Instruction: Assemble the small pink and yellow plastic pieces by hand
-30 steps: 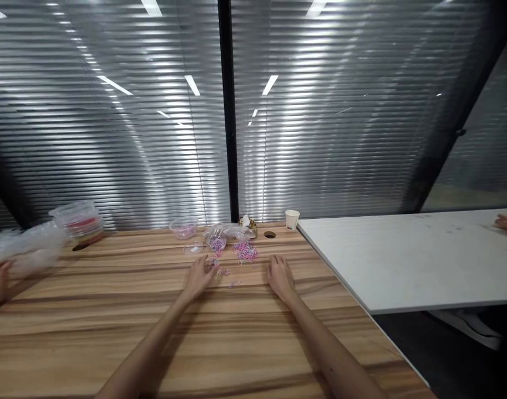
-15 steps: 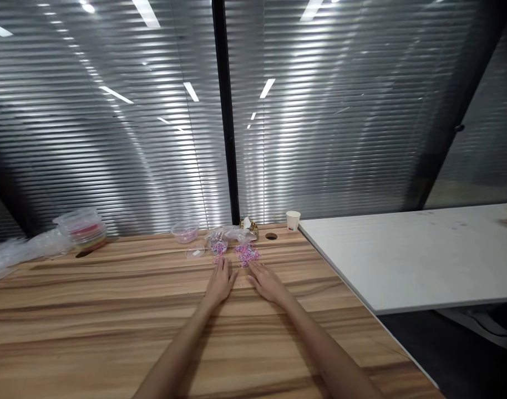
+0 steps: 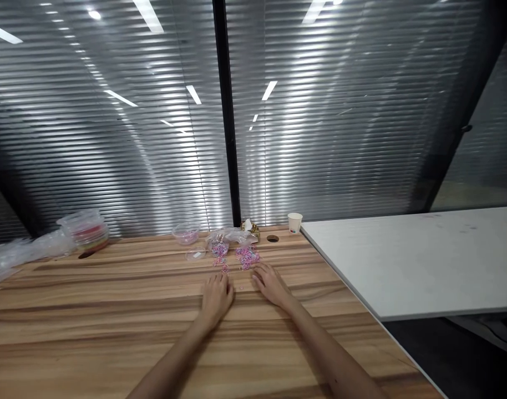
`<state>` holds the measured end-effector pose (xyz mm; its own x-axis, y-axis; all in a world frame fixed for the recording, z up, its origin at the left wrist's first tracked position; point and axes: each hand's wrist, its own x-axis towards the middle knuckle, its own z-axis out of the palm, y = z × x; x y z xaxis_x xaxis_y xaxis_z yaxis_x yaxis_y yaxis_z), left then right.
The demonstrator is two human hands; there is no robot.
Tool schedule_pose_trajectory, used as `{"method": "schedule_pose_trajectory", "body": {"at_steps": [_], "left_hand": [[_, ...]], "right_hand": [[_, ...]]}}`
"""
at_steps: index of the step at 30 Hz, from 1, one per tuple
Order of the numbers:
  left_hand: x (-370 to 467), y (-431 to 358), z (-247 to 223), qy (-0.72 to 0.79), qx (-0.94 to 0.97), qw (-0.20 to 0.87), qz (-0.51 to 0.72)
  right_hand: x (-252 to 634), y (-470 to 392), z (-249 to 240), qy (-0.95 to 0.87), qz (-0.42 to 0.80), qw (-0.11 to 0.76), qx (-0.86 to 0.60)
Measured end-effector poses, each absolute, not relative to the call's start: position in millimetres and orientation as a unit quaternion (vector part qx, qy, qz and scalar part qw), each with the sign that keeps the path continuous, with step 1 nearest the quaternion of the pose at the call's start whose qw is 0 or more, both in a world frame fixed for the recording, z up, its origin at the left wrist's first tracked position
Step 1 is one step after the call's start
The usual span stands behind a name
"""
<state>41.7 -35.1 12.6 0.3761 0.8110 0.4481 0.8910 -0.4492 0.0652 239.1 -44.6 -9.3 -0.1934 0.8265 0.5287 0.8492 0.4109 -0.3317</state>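
A pile of small pink and purple pieces (image 3: 247, 256), resembling little rubber bands, lies loose on the wooden table. My right hand (image 3: 271, 284) rests palm down at the pile's near right edge, fingers slightly bent and thumb apart. My left hand (image 3: 216, 295) lies palm down on the wood, fingers loosely extended, with nothing visible in it. A few stray bands (image 3: 224, 269) sit just beyond its fingertips. Behind them is a clear plastic bag (image 3: 232, 235) with more bands in it. Both palms' undersides are hidden.
A clear tub (image 3: 186, 235) with pink contents and its round lid (image 3: 196, 254) stand at the back. A paper cup (image 3: 294, 223), gold wrapper (image 3: 253, 229) and cable hole (image 3: 272, 239) are farther right. Stacked containers (image 3: 87, 230) sit left; a white table (image 3: 411, 260) adjoins right.
My left hand has drawn back toward me from the bands, uncovering a few. My right hand has shifted slightly right, still near the pile. The view has moved a little.
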Motion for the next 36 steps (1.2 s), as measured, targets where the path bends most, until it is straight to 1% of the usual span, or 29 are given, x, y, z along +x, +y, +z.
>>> {"method": "schedule_pose_trajectory", "body": {"at_steps": [3, 7, 11, 14, 20, 25, 28, 33, 36], "left_hand": [[39.3, -30.0, 7.9, -0.472, -0.851, 0.019, -0.229], [37.0, -18.1, 3.7, -0.386, -0.874, -0.076, -0.284], [31.8, -16.5, 3.3, -0.413, -0.838, -0.115, -0.339], [29.4, -19.1, 5.4, -0.437, -0.82, -0.123, -0.347], [33.0, -23.0, 5.2, -0.399, -0.858, -0.102, -0.306], [44.1, -18.9, 2.0, -0.379, -0.882, -0.07, -0.272], [56.4, -10.8, 3.2, -0.403, -0.872, -0.053, -0.273], [73.6, 4.6, 4.7, -0.481, -0.828, -0.093, -0.273], [76.1, 10.1, 5.6, -0.485, -0.817, -0.12, -0.286]], "right_hand": [[236.4, -51.5, -1.9, -0.782, -0.016, 0.324, -0.532], [224.1, -65.2, 9.1, -0.811, -0.01, 0.325, -0.487], [204.9, -73.3, 10.0, -0.838, 0.022, 0.314, -0.445], [198.1, -71.8, 5.5, -0.838, 0.013, 0.319, -0.442], [205.2, -62.3, -2.3, -0.77, 0.006, 0.35, -0.534], [206.4, -60.6, -2.3, -0.735, 0.025, 0.34, -0.587], [206.3, -60.2, -1.8, -0.73, 0.029, 0.34, -0.592], [208.2, -57.9, -0.9, -0.731, 0.038, 0.334, -0.594], [209.1, -56.6, -0.7, -0.73, 0.04, 0.326, -0.599]]}}
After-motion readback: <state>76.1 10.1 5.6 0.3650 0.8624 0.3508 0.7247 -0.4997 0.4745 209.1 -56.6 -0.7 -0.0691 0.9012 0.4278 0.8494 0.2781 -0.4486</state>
